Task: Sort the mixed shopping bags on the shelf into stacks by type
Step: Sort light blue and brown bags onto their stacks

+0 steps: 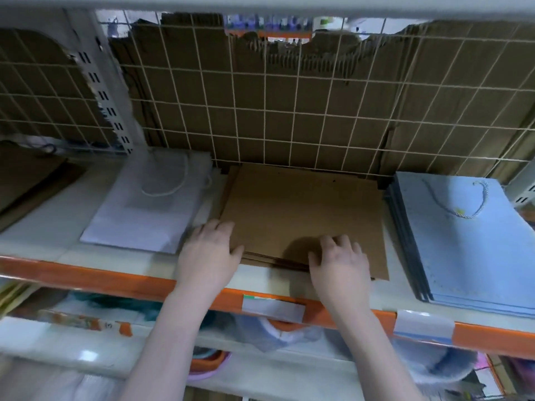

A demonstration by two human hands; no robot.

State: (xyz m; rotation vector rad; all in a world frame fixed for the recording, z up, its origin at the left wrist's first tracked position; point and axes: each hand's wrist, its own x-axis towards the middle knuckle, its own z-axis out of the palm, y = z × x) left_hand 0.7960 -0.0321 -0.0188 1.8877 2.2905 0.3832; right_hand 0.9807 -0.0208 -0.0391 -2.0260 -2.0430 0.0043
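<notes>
A stack of flat brown paper bags point(301, 209) lies in the middle of the white shelf point(52, 235). My left hand point(210, 253) rests at the stack's front left corner, fingers spread against its edge. On the front edge my right hand point(340, 263) rests with its fingers bent on the top bag. Left of the stack lies a pile of white bags point(147, 209) with a white cord handle. To the right sits a stack of light blue bags point(469, 238) with a twisted cord handle.
A white wire grid point(289, 111) backed by torn brown cardboard closes the back of the shelf. Dark brown bags point(29, 180) lie at far left. The orange shelf rail point(121, 280) runs along the front, with label holders point(273, 308). Lower shelves hold mixed goods.
</notes>
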